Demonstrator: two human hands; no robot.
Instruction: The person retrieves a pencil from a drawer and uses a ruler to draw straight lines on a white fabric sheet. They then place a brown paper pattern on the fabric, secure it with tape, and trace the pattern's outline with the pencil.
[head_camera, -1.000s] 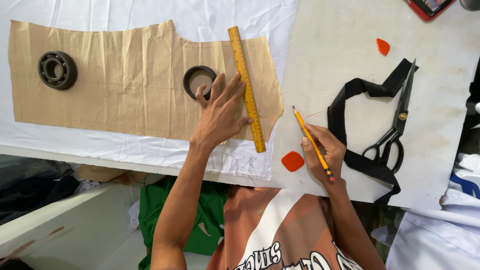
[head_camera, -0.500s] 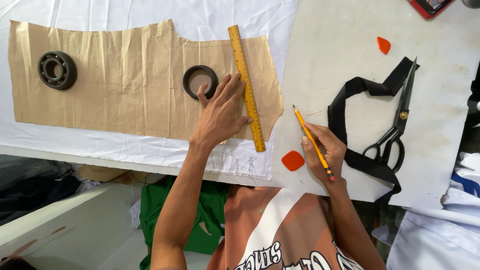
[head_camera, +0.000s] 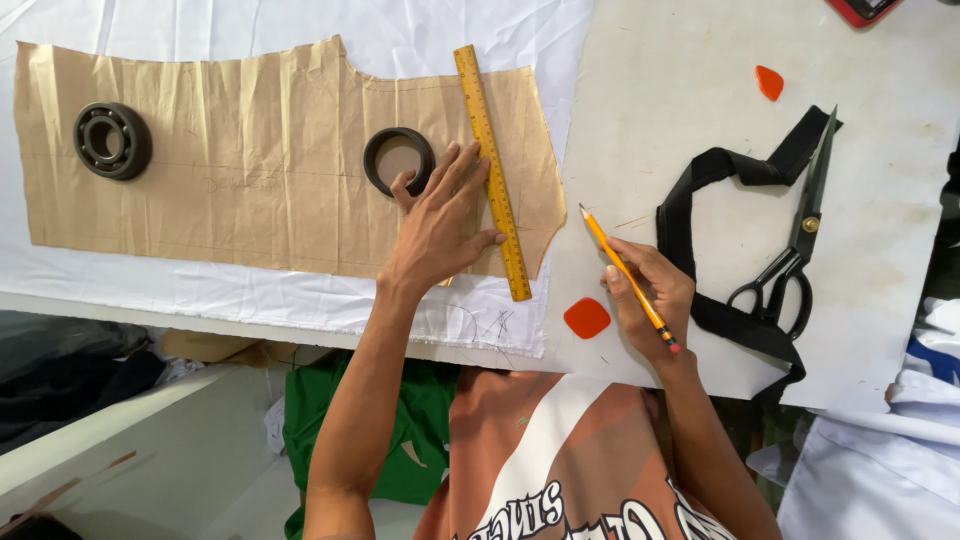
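With the open left hand (head_camera: 440, 225) flat on the pattern (head_camera: 250, 170) beside the ruler (head_camera: 492, 170) and the right hand (head_camera: 650, 295) gripping a pencil (head_camera: 625, 272), marking is under way, and a line likely needs the ruler steadied.

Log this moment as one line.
left hand: flat on paper pattern, touching ruler | right hand: holding pencil | scissors: untouched

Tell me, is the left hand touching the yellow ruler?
Touching. The head view shows the left hand flat on the brown paper pattern, its fingertips pressed against the yellow ruler along its left edge.
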